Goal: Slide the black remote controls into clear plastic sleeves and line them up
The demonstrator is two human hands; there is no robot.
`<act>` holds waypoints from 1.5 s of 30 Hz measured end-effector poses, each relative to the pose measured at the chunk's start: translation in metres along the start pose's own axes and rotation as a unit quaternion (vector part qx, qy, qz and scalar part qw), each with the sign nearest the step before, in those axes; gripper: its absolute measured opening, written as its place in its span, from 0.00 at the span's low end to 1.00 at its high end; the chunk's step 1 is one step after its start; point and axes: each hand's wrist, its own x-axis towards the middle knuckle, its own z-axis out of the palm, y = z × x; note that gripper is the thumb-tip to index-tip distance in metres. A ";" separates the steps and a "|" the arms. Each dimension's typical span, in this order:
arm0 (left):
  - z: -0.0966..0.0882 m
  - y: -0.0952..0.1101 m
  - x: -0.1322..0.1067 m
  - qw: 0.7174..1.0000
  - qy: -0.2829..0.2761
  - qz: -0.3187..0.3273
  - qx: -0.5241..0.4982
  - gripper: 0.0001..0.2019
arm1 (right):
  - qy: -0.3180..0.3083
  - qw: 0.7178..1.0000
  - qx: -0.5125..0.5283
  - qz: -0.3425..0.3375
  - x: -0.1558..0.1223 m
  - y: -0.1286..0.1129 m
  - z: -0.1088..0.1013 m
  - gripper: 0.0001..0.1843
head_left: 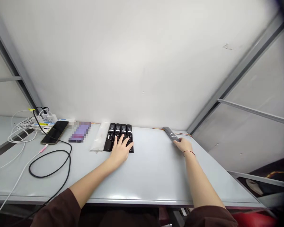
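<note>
Several black remote controls lie face down side by side on the table, their backs with white labels showing. My left hand rests over their lower ends with its fingers spread, hiding part of them. Toward the table's right side, my right hand is closed around the near end of a dark grey remote control, buttons facing up. The far end of that remote points toward the back wall. A clear plastic bag lies just left of the row.
A black phone and a pixelated phone-like item lie at the left. Behind them is a power strip with chargers. White cables and a looping black cable cross the table's left side. A white wall stands behind.
</note>
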 end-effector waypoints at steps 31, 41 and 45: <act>-0.022 -0.008 0.029 0.465 0.177 -0.296 -0.815 0.21 | -0.454 0.773 0.401 -0.187 -0.195 -0.156 0.074 0.26; -0.044 -0.020 0.025 0.487 0.185 -0.246 -0.817 0.27 | -0.555 0.691 0.450 -0.103 -0.207 -0.154 0.078 0.18; -0.048 -0.024 0.027 0.490 0.254 -0.222 -0.804 0.22 | -0.580 0.694 0.414 -0.107 -0.211 -0.153 0.082 0.17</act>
